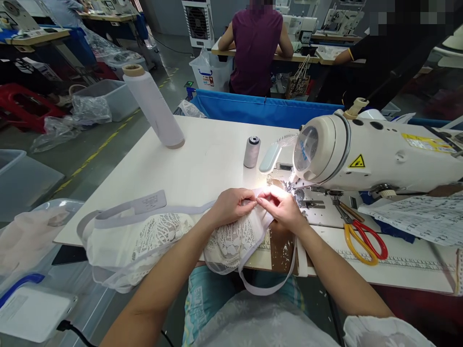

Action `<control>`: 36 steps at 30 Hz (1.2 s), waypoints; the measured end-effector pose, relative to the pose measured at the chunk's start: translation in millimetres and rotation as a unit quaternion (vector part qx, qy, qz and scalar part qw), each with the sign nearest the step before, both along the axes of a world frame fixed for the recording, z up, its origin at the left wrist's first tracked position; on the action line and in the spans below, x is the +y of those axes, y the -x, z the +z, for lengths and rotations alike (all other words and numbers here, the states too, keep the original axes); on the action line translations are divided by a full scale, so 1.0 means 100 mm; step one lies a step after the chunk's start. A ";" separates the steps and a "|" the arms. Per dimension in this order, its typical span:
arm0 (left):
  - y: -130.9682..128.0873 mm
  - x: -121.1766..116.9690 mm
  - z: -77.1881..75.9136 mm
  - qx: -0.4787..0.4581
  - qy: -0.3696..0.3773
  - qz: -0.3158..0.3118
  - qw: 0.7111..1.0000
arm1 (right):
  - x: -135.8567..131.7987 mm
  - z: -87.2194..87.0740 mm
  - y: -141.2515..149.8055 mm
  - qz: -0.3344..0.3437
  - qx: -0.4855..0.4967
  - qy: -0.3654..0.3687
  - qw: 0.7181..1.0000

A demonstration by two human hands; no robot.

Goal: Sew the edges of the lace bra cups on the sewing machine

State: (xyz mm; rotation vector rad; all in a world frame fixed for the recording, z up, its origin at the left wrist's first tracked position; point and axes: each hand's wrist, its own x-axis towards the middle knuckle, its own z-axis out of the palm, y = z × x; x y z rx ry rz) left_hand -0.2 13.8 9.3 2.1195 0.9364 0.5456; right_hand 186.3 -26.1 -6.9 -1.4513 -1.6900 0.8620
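Observation:
A white lace bra [155, 229] lies across the table's front edge, one lace cup to the left and the other below my hands. My left hand [233, 206] pinches its upper edge, fingertips closed. Close against it, my right hand [280, 205] pinches the same edge just left of the sewing machine's needle area. A loop of pale strap [265, 290] hangs from the bra over my lap. The sewing machine [376, 149] stands at the right, its lamp lighting my fingertips. What lies between the fingertips is too small to make out.
A large thread cone [154, 106] and a small thread spool [252, 152] stand on the white table [213, 144]. Red-handled and yellow-handled scissors [365, 238] lie right of my right forearm. Printed papers [423, 217] rest beside them. Plastic bins flank the table's left side; people sit beyond.

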 end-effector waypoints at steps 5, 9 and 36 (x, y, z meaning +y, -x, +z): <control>-0.01 -0.01 -0.02 -0.001 0.011 0.011 1.000 | 0.02 0.04 0.07 0.020 0.083 0.007 0.996; 0.00 0.00 -0.03 -0.010 0.050 0.017 0.999 | 0.04 0.11 0.05 0.032 0.114 0.062 0.991; 0.11 0.27 0.15 0.011 0.271 -0.073 0.960 | 0.01 0.15 -0.02 0.080 0.179 0.125 0.973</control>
